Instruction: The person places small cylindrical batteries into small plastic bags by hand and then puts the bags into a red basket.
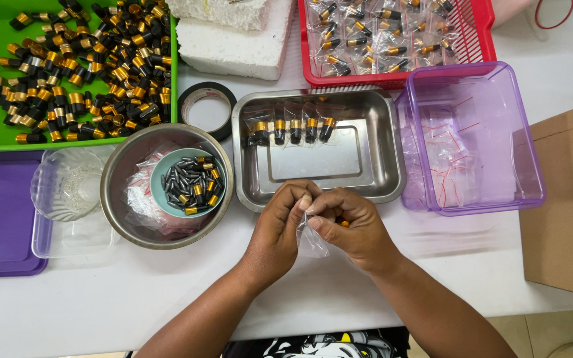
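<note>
I pinch a small clear bag (312,242) between my left hand (285,219) and right hand (349,225), fingers closed tight on its mouth, just in front of the steel tray (382,179) where 5 bagged pieces (293,129) lie in a row.

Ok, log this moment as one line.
left hand: pinching small clear bag | right hand: pinching same bag | steel tray: five bagged pieces

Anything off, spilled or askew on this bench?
Nothing stands out. Both hands, left hand and right hand, pinch a small clear bag together over the table. Five bagged parts lie in a neat row in the steel tray; bins look contained.
</note>
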